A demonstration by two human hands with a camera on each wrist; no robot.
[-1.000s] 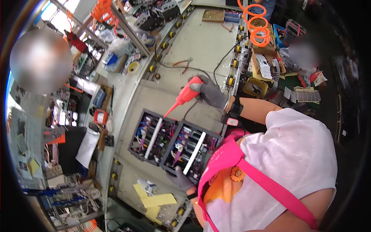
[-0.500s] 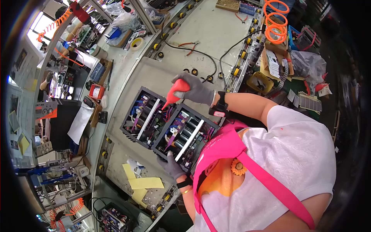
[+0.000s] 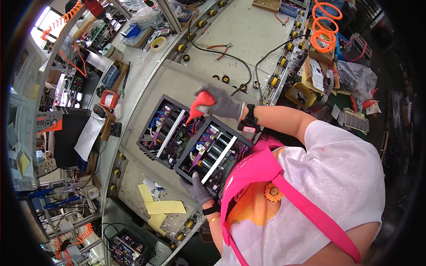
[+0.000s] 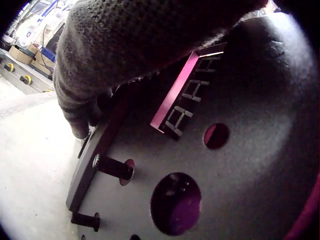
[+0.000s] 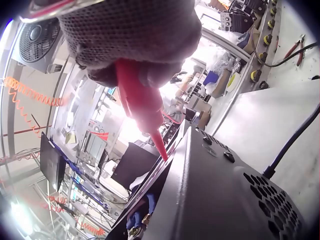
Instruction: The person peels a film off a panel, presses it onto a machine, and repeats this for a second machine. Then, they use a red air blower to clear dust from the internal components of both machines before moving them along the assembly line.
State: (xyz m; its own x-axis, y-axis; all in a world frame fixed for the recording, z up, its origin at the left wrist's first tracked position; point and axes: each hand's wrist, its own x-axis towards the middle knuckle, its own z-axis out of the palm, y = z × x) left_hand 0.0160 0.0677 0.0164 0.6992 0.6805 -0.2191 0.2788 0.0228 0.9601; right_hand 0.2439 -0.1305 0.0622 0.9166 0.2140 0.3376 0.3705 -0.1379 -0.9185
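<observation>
Two dark open metal cases with boards, wires and a white strip across each lie side by side, a left case (image 3: 140,144) and a right case (image 3: 181,163). The gloved right hand (image 3: 220,103) grips a red squeeze bottle (image 3: 202,103), its nozzle pointing down at the inner edge between the cases. In the right wrist view the bottle (image 5: 140,97) tilts over a case's rim. The gloved left hand (image 3: 196,190) rests on the near end of the right case, fingers over its edge; the left wrist view shows that hand (image 4: 125,45) across a panel (image 4: 240,165) with round holes.
Rollers line both sides of the work surface (image 3: 177,80). Yellow paper strips (image 3: 166,207) lie near the front, pliers (image 3: 218,46) and black cables behind. A coiled orange hose (image 3: 326,26) hangs at upper right. Another case (image 3: 128,250) stands lower left.
From a second ago, the right hand has brought the bottle down and left, its nozzle now low between the cases. The left hand stays at the right case. Over the last half second little has moved.
</observation>
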